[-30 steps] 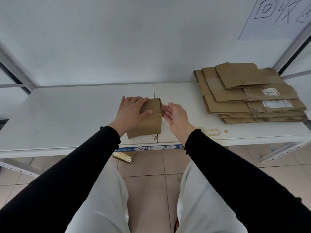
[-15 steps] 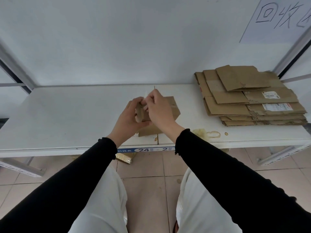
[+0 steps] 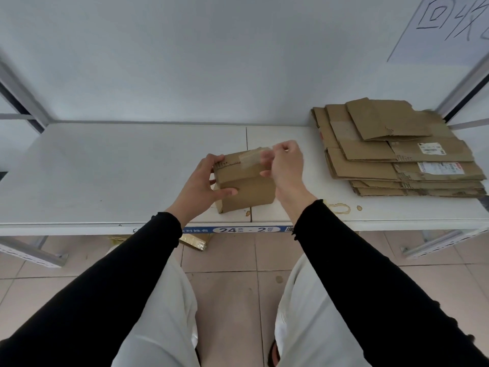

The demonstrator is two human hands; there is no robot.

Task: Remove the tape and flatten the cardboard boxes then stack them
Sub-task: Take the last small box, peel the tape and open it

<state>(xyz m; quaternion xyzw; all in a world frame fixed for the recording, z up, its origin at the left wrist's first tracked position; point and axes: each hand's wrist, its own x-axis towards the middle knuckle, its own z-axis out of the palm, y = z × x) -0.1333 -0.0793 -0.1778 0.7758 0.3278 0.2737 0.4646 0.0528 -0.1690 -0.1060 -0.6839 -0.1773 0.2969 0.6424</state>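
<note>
A small cardboard box (image 3: 244,185) stands on the white counter (image 3: 119,168), close to its front edge and near the middle; its top is closed and a strip of clear tape (image 3: 250,158) runs along the upper face. The left hand (image 3: 205,181) has its grip on the left end of the box, the fingers over the top corner and the thumb pressed on the front side; the right hand (image 3: 287,168) is at the right end of the box, and its grip is pinching the loose end of the tape between thumb and forefinger, just above the top edge; this end of the tape looks lifted from the cardboard. On the right part of the counter, well apart from the box, lies a stack of flattened boxes (image 3: 397,152); some of them carry white labels. Both sleeves are black; below the counter edge is a tiled floor (image 3: 230,300).
</note>
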